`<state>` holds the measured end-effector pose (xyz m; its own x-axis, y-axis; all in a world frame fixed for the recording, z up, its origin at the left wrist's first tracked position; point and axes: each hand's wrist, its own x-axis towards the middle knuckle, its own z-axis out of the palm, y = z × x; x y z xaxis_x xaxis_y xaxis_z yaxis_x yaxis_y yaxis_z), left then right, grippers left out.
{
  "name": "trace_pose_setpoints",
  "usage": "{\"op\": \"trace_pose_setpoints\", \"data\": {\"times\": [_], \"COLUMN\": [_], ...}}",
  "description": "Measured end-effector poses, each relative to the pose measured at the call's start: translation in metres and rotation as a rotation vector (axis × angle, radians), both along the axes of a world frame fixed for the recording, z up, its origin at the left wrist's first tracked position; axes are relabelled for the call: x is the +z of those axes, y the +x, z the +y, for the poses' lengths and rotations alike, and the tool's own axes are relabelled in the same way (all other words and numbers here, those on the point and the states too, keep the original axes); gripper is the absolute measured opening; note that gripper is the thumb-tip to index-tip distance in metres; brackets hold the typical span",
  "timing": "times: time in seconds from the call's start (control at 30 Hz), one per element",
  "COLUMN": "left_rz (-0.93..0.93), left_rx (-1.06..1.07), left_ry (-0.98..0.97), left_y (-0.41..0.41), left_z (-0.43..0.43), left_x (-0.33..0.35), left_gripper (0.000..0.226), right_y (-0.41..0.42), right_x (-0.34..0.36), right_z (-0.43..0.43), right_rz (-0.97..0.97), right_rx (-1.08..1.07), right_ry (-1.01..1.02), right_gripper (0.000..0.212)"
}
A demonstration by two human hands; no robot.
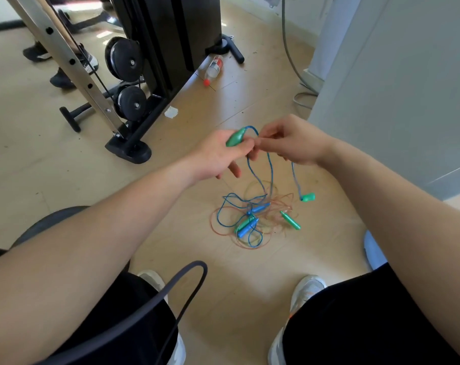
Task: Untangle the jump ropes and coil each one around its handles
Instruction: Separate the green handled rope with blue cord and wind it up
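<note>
My left hand (221,154) grips a green handle (236,137) of a blue jump rope (271,169). My right hand (294,140) pinches the same blue cord just beside that handle. The cord loops down to the floor. Its other green handle (308,197) dangles below my right hand. On the floor between my feet lies a tangle (252,219) of blue and thin orange cords with blue handles (246,229) and another green handle (290,220).
A black weight machine (155,61) with pulleys stands at the back left. A plastic bottle (213,69) lies by it. A grey wall panel (397,88) rises on the right. A dark strap (181,283) loops over my left leg. My shoes (308,288) flank the tangle.
</note>
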<state>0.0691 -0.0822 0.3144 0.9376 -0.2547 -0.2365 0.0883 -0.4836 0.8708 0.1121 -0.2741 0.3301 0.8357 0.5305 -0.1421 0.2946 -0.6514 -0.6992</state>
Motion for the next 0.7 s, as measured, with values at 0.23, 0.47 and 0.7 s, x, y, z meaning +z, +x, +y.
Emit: {"op": "trace_pose_setpoints", "data": {"times": [0.23, 0.47, 0.7], "left_rz": [-0.123, -0.019, -0.008], "left_rx": [0.288, 0.079, 0.144], "left_ry": [0.454, 0.195, 0.113], "left_y": [0.023, 0.002, 0.007], "left_z": [0.045, 0.020, 0.010], "left_x": [-0.007, -0.008, -0.005], "left_gripper": [0.033, 0.022, 0.025], "right_y": [0.013, 0.000, 0.004], "right_x": [-0.023, -0.019, -0.016], "right_z": [-0.044, -0.020, -0.011], "right_rz": [0.046, 0.168, 0.129], "right_rx": [-0.170, -0.060, -0.101], "right_ry": [-0.101, 0.014, 0.042], "right_gripper": [0.029, 0.022, 0.026]}}
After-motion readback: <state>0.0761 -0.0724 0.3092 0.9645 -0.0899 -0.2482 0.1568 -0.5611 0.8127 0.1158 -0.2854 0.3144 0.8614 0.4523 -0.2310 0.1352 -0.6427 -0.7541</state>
